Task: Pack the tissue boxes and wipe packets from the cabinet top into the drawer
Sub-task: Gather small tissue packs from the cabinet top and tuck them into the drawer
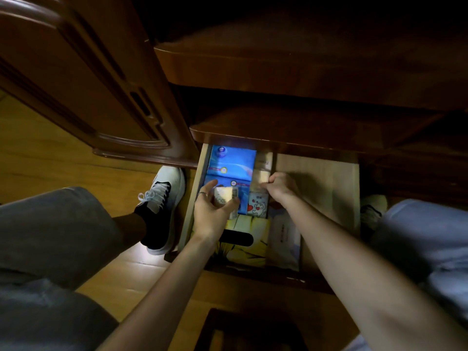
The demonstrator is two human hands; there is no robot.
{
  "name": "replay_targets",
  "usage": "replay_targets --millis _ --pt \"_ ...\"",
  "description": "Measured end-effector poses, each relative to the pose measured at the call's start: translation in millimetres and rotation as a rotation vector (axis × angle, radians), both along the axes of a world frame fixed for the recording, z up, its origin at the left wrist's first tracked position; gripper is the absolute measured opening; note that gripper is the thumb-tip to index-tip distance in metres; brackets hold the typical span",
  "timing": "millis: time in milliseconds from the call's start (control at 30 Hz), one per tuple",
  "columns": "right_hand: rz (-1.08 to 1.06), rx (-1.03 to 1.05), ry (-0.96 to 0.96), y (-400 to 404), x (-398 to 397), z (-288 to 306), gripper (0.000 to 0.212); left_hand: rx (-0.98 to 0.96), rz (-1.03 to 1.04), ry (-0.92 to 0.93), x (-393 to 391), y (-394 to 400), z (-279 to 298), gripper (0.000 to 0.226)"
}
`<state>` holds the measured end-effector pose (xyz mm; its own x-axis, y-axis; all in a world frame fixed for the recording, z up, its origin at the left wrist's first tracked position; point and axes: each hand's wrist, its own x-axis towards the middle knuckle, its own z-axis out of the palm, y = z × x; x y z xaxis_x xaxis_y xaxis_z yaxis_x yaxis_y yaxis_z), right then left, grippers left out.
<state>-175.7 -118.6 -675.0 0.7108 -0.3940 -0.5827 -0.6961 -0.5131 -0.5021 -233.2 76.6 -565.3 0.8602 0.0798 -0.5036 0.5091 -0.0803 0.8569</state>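
Note:
The open wooden drawer (pixel 326 178) sits below the dark cabinet top (pixel 278 72). Two blue tissue packs (pixel 231 164) lie at its back left. My left hand (pixel 211 211) hovers over them, shut on a small pale wipe packet (pixel 226 196) with a barcode. My right hand (pixel 279 184) grips a beige packet (pixel 263 171) standing on edge beside the blue packs. A white packet with a cartoon print (pixel 258 205) lies below it. A yellow tissue box (pixel 247 245) with a black slot fills the front left, and a white packet (pixel 285 239) lies next to it.
The drawer's right half shows bare wood. A carved cabinet door (pixel 83 79) stands open at the left. My knees frame the drawer, with a white shoe (pixel 162 203) on the wooden floor (pixel 50 153) beside its left wall.

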Motion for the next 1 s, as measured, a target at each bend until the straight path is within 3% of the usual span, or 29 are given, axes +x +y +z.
replay_targets --millis 67,167,233,300,367,433,567,667,800,1000 --pt "-0.043 -0.009 -0.018 2 -3 6 0.026 0.054 -0.034 -0.053 0 -1 -2 0.069" --pt "-0.158 -0.076 -0.221 11 -17 27 0.032 0.179 -0.073 -0.154 -1 3 -4 0.064" --pt "-0.07 0.207 -0.305 18 -22 44 0.031 0.25 -0.088 -0.21 -2 7 -7 0.062" --pt "0.123 0.555 -0.215 26 -27 64 0.032 0.282 -0.094 -0.234 -3 11 -10 0.066" --pt "0.284 0.626 -0.163 31 -33 73 0.029 0.286 -0.13 -0.216 -5 11 -12 0.076" --pt "0.267 0.583 -0.191 31 -39 71 0.018 0.248 -0.191 -0.183 -8 6 -15 0.085" --pt "0.014 0.538 -0.256 10 -47 58 0.012 0.297 -0.349 -0.172 -12 -3 -18 0.086" --pt "-0.285 0.575 -0.199 -10 -41 49 0.026 0.436 -0.37 -0.211 -8 -3 -21 0.067" --pt "-0.545 0.588 -0.131 -22 -24 30 0.015 0.593 -0.475 -0.355 -3 5 -37 0.046" --pt "-0.833 0.555 -0.135 -27 12 0 0.031 0.967 -0.968 -0.374 7 10 -81 0.074"
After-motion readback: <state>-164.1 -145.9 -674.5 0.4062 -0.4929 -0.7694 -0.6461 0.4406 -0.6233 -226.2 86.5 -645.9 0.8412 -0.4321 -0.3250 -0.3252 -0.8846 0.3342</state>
